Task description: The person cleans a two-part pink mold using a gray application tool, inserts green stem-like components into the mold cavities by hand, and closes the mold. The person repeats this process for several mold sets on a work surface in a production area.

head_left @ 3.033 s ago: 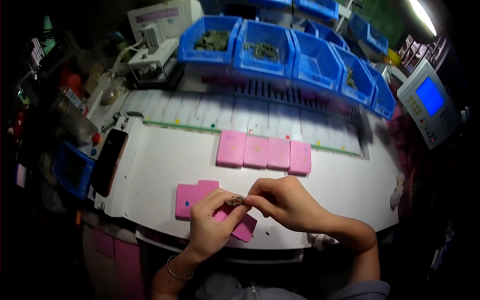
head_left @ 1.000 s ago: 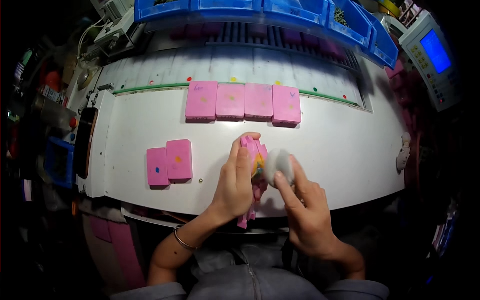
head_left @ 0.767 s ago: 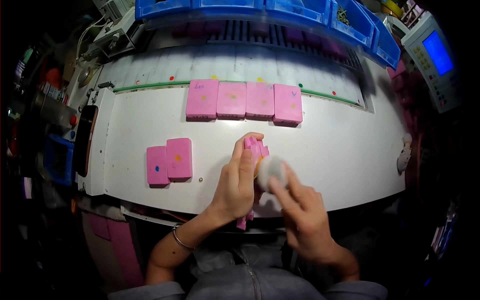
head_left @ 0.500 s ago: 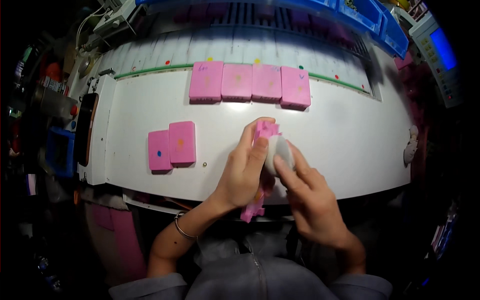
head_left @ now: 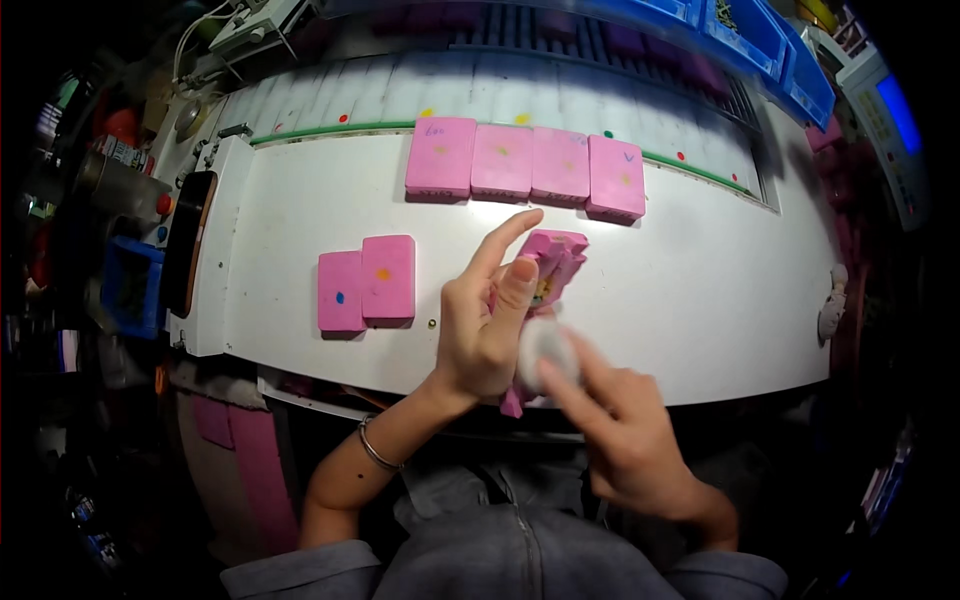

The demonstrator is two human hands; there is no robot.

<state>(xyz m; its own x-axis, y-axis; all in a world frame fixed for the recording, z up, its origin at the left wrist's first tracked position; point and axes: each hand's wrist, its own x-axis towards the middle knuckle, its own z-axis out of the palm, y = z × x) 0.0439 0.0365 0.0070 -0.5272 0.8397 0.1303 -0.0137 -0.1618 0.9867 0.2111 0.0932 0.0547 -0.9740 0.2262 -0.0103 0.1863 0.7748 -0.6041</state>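
Across the white worktop [head_left: 720,300], which fills most of the view, a row of four pink blocks [head_left: 502,160] sits touching side by side at the far side, well ahead of both hands. Left hand [head_left: 480,325]: holding the pink piece, forefinger stretched away from the body, thumb along the near face. Right hand [head_left: 628,425]: fingers closed round a pad, motion-blurred, below and right of the left. Pair of pink blocks [head_left: 388,280] stands left of the left hand, unheld. Pink piece [head_left: 560,255] lies on the left hand's right side, long axis roughly front to back, far end leaning right; near end pokes out below. Whether that's one part or two, can't tell. Pale round pad [head_left: 549,352] sits between the hands, nearer the body than the piece's far end; contact unclear. Small round bead [head_left: 432,323] rests just left of the left hand.
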